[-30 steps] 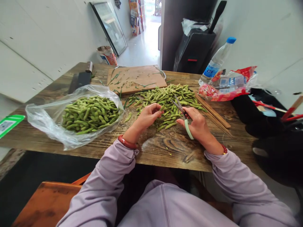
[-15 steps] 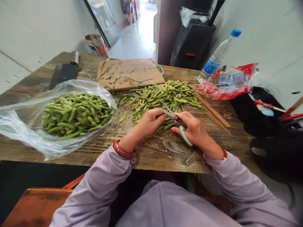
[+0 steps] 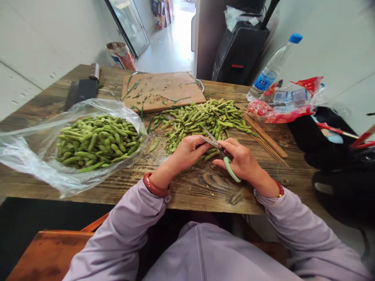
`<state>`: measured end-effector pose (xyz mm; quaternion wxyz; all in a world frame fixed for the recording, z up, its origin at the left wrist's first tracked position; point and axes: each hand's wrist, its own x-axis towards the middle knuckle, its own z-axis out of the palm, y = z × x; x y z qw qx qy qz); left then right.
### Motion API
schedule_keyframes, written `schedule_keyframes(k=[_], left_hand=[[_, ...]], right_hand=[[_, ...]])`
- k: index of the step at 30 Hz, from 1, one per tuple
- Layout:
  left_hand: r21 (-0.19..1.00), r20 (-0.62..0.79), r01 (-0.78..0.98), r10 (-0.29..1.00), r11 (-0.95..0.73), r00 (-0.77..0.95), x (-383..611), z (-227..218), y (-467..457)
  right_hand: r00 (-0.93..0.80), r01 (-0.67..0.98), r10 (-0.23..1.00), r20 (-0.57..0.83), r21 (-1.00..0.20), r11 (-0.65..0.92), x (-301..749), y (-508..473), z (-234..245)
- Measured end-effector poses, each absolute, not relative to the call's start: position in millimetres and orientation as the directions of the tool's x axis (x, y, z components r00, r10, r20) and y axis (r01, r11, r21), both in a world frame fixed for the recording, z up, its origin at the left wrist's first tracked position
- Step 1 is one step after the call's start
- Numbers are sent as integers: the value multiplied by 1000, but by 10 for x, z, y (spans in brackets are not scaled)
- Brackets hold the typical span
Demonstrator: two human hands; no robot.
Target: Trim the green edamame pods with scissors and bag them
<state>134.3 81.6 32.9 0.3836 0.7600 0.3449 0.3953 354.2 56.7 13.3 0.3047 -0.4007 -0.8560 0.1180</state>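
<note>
Scissors (image 3: 229,170) with pale green handles are in my right hand (image 3: 241,159), their blades parted and pointing up and left. My left hand (image 3: 190,152) is closed in a pinch at the blades; what its fingers hold is hidden. Just beyond both hands lies a loose heap of green soybean pods (image 3: 205,115) on the wooden table (image 3: 202,195). To the left, a clear plastic bag (image 3: 117,111) lies open with a mound of pods (image 3: 98,142) inside. A single pod (image 3: 154,144) rests between the bag and the heap.
A cutting board (image 3: 164,88) with green scraps lies behind the heap. A cleaver (image 3: 83,91) is at the back left. Wooden sticks (image 3: 265,138), a water bottle (image 3: 268,74) and red plastic packaging (image 3: 288,101) sit to the right. Black items (image 3: 331,164) crowd the right edge.
The whole view has shifted slightly, so things appear a little further right. Both hands and the scissors keep nearly the same pose, blades still parted.
</note>
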Motion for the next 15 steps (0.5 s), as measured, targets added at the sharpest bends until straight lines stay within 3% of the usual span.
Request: schedule_keyframes(k=[7, 15], left_hand=[[803, 356, 288, 808, -522, 470, 1318, 293, 842], [627, 377, 539, 824, -563, 423, 1274, 250, 877]], right_hand=[[-520, 659, 745, 419, -359, 661, 3551, 544, 171], [-507, 714, 782, 363, -331, 616, 3525, 523, 152]])
